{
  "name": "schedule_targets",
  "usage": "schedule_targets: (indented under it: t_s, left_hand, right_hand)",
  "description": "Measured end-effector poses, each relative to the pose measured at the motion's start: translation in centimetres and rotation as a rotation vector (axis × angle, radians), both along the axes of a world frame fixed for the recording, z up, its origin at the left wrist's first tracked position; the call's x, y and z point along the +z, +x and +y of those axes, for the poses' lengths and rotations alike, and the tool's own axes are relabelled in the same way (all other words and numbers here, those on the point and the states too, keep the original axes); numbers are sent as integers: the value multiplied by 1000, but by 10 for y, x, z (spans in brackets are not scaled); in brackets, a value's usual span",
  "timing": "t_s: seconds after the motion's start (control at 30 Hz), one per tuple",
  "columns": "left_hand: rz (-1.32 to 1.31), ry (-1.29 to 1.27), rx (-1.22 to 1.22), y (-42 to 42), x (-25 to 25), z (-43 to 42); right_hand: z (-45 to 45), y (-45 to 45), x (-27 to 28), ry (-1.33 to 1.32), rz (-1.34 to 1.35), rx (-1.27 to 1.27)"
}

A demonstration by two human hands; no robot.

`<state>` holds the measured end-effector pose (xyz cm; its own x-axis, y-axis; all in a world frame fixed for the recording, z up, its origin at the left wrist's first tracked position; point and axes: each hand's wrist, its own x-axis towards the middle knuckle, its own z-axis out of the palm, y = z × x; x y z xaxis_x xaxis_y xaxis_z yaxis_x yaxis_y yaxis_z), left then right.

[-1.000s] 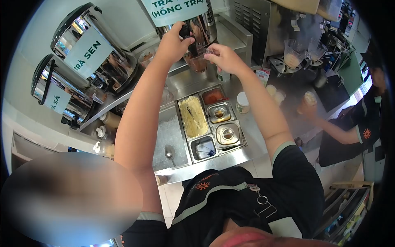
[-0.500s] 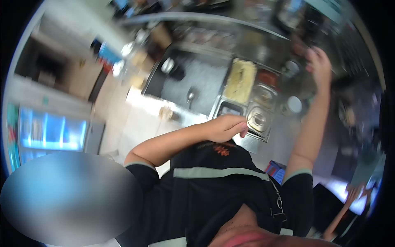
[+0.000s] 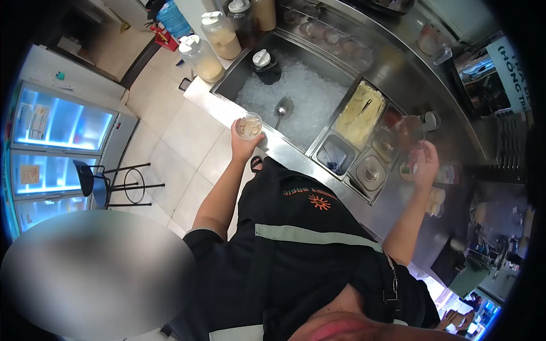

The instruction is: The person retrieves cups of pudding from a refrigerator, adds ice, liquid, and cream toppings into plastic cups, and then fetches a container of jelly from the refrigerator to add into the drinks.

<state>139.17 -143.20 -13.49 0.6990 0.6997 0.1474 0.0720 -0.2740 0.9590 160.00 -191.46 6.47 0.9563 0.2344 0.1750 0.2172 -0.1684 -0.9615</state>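
My left hand is wrapped round a clear cup with pale brown contents, above the front edge of the ice well. On the other side, my right hand grips the handle of a clear measuring cup with reddish-brown liquid in it, over the right part of the topping pans. Between the hands lie crushed ice with a metal scoop, a pan of pale yellow cream and a lidded steel pan.
Pump-top jars stand at the counter's left end. A black bottle with a white lid sits in the ice. Upside-down cups line the back. A black stool and glass-door fridges are at the left.
The view has turned left from the tea dispensers. My left hand has left the dispenser tap and now holds a cup. My right hand has come away from the dispenser with the measuring cup.
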Motion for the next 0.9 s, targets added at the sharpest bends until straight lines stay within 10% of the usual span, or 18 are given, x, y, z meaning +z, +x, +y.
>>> schedule_targets:
  t_s: [0.63,0.9]
  left_hand:
    - [14,50,-779,103,169,-158]
    - [-85,5,-820,114,178,-180]
  right_hand:
    - [95,-33,148,-1079,-321,463]
    - [67,-20,162,-987,-197,460]
